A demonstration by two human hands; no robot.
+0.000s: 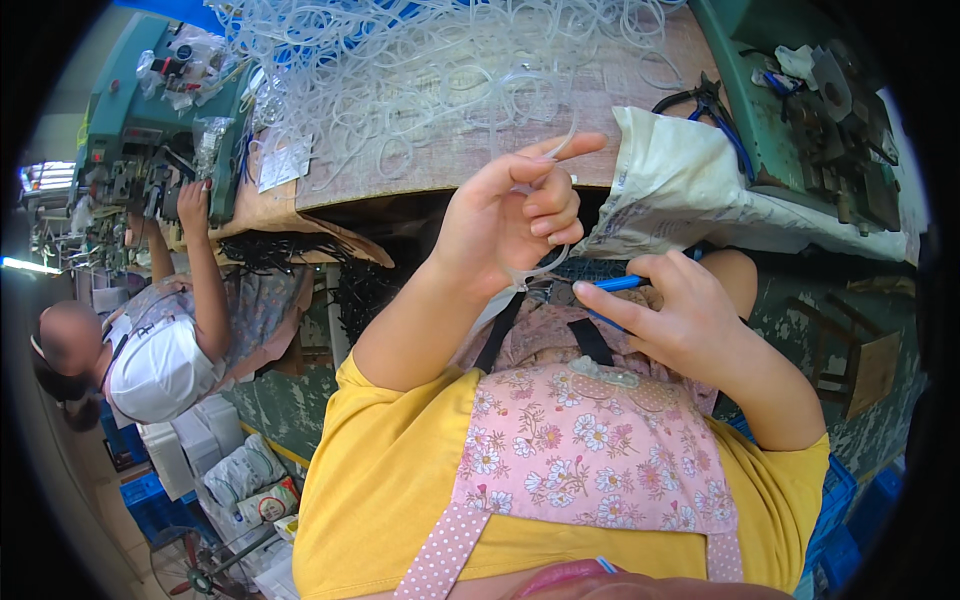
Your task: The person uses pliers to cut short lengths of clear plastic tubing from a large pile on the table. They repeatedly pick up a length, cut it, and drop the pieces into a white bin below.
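My left hand (520, 212) is raised before the table edge, its index finger stretched out and the other fingers curled. They close on a thin translucent plastic strand (553, 264), which runs by the fingertips and curves down below the palm. My right hand (690, 312) is wrapped round blue-handled pliers (622, 284). The pliers' head points toward the lower end of the strand; whether the two touch I cannot tell. Beyond my hands, a tangled heap of similar translucent strands (420, 85) covers much of the wooden table (610, 90).
Another pair of pliers (708, 100) lies at the table's right, beside a white woven sack (670, 170) draped over the edge. A green machine (830, 130) stands at far right. To the left, another person (165, 360) works at a machine. Black strands (270, 250) hang under the table.
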